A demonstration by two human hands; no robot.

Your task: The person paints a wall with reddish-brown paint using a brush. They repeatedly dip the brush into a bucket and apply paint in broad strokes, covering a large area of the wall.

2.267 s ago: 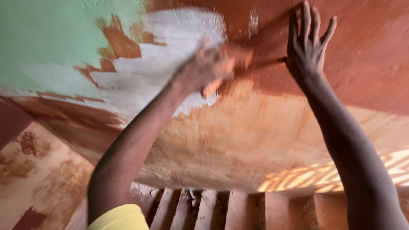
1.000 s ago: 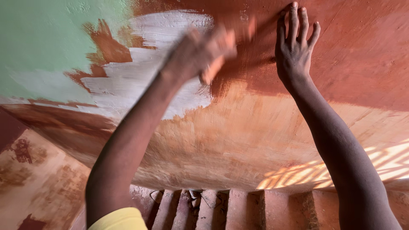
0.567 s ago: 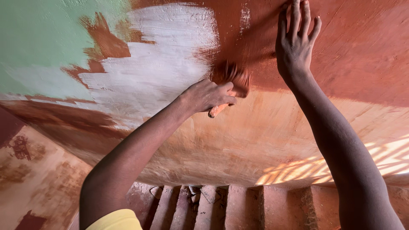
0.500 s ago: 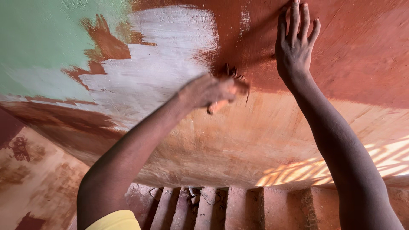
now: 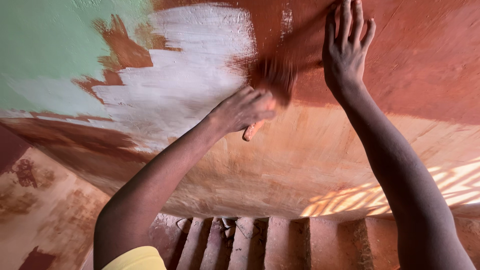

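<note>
My left hand [image 5: 245,107] grips a paint brush [image 5: 272,80] whose bristles, blurred by motion, press against a sloped ceiling surface [image 5: 310,165] at the edge of a white patch [image 5: 185,85]. The brush's orange-stained handle end [image 5: 251,131] sticks out below my fist. My right hand [image 5: 346,47] lies flat with fingers spread on the reddish-brown painted area [image 5: 425,60], just right of the brush. A yellow sleeve [image 5: 135,259] shows at the bottom.
A green painted area [image 5: 50,45] fills the upper left. Reddish-brown streaks cross the white patch. Stair steps [image 5: 280,242] show at the bottom, with striped sunlight [image 5: 400,192] at the right. A stained wall [image 5: 35,200] stands at the lower left.
My left hand has swept the brush back and forth over the boundary between white and reddish-brown; now it is slightly higher and further right. My right hand has stayed planted.
</note>
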